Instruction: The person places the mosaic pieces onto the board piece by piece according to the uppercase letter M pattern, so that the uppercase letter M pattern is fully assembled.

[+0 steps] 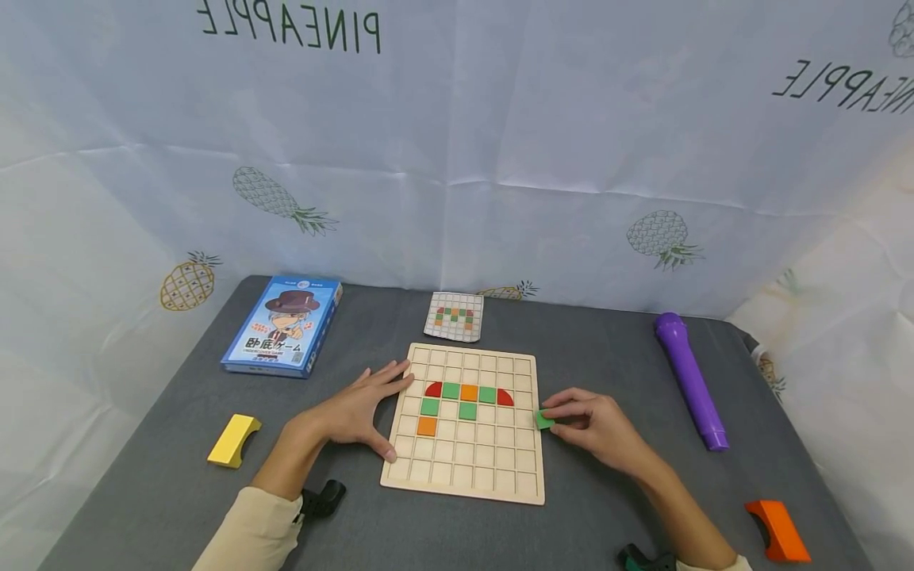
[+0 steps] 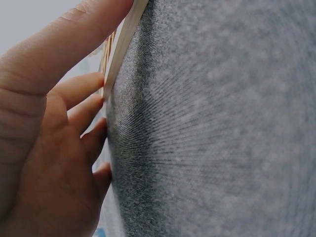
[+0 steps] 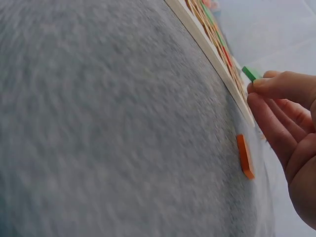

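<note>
A wooden grid board (image 1: 462, 476) lies on the grey table, with red quarter-round tiles and green and orange square tiles in its upper rows. My left hand (image 1: 357, 408) rests at the board's left side, fingers spread; thumb and fingertips touch its edge. The left wrist view shows the thumb against the board's rim (image 2: 126, 44). At the right edge, my right hand (image 1: 596, 424) pinches a green square tile (image 1: 545, 419) between thumb and fingers. In the right wrist view, that green tile (image 3: 250, 73) is tilted and held up near the board's side.
A small pattern card (image 1: 454, 317) lies behind the board. Around it are a blue game box (image 1: 282, 327), a yellow arch block (image 1: 233, 441), a purple microphone-shaped object (image 1: 691, 381) and an orange arch block (image 1: 778, 530). An orange piece (image 3: 245, 156) lies below the right hand.
</note>
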